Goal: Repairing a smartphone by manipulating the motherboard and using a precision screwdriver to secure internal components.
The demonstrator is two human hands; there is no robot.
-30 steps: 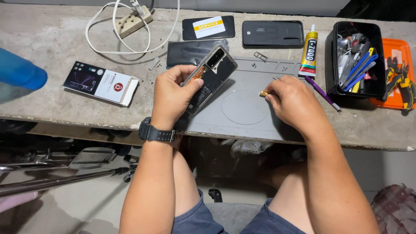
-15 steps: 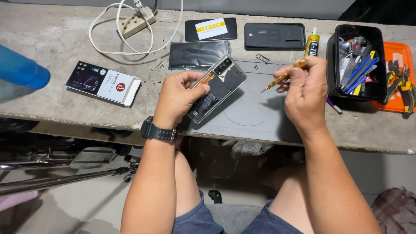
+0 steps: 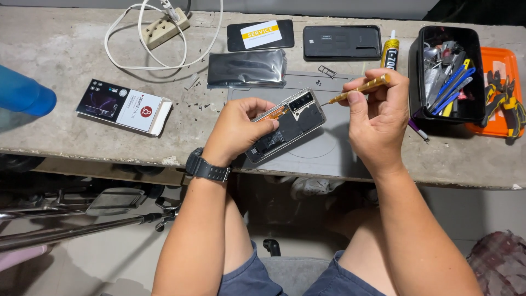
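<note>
My left hand (image 3: 236, 130) grips an opened smartphone (image 3: 289, 124) with its back cover off, tilted above a grey work mat (image 3: 323, 151). My right hand (image 3: 378, 118) holds a thin gold-handled screwdriver (image 3: 359, 89), its tip pointing left toward the phone's upper right corner, close to the camera module. A black watch (image 3: 207, 167) sits on my left wrist.
On the concrete bench lie a boxed screen protector (image 3: 123, 106), a dark film sheet (image 3: 246, 67), two black phones (image 3: 261, 34) (image 3: 342, 42), a glue tube (image 3: 390, 53), a white power strip with cable (image 3: 164, 27), a black tool bin (image 3: 448, 74), an orange tray with pliers (image 3: 501, 93) and a blue object (image 3: 24, 93).
My right hand rose from the mat with the screwdriver and brought its tip to the phone's top corner. My left hand kept its grip and tilted the phone slightly.
</note>
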